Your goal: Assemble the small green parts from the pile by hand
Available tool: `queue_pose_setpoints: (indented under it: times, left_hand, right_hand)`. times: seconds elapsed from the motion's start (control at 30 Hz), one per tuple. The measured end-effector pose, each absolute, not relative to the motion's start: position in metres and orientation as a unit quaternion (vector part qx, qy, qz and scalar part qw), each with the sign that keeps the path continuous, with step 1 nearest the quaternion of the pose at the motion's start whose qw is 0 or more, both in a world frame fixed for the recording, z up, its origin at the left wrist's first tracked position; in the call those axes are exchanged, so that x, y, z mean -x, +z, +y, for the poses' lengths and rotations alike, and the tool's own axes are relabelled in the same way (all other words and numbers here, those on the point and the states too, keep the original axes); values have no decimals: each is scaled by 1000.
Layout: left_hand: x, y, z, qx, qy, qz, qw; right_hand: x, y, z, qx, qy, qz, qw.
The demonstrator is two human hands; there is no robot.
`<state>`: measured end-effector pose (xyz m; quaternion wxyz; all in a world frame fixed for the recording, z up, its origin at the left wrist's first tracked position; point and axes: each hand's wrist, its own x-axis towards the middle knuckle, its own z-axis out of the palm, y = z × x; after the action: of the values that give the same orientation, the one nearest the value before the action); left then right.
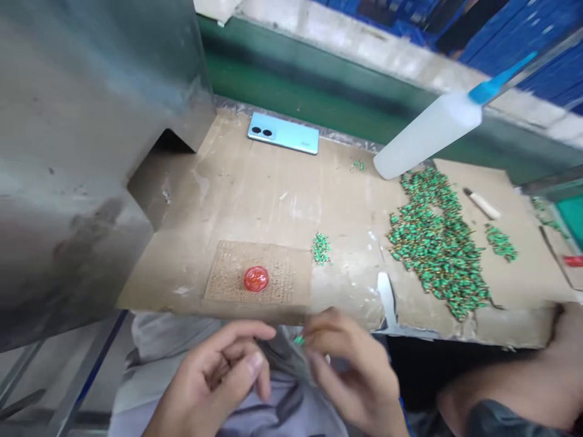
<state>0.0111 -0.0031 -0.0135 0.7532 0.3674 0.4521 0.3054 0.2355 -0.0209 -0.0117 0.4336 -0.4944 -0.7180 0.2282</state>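
Observation:
My left hand [218, 376] is low over my lap, fingers curled inward, thumb pressed against them; what is inside is hidden. My right hand [350, 370] sits beside it, fingertips pinched on a small green part [298, 340] just below the table's front edge. A large heap of the same green parts [432, 243] lies on the cardboard-covered table [255, 194] to the right. A small cluster of green parts [321, 249] lies nearer the middle. A red round blob [255, 279] rests on a rough cardboard patch [237, 285].
A light blue phone [283, 133] lies face down at the back. A white bottle with a blue nozzle [437, 124] leans over the heap. A grey metal housing [82, 152] fills the left. Another person's arm [514, 394] is at bottom right. A wooden-handled tool [481, 204] lies far right.

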Motion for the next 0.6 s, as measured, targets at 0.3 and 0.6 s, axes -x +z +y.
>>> queue_pose_setpoints:
  times: [0.3,0.6]
  left_hand:
    - [-10,3,-9,-37,336,427,839]
    - [-14,22,-30,14,374,507,777]
  right_hand:
    - [-350,-17,-4,779,-46,-473,409]
    - [-288,-35,16,677,132,-649,320]
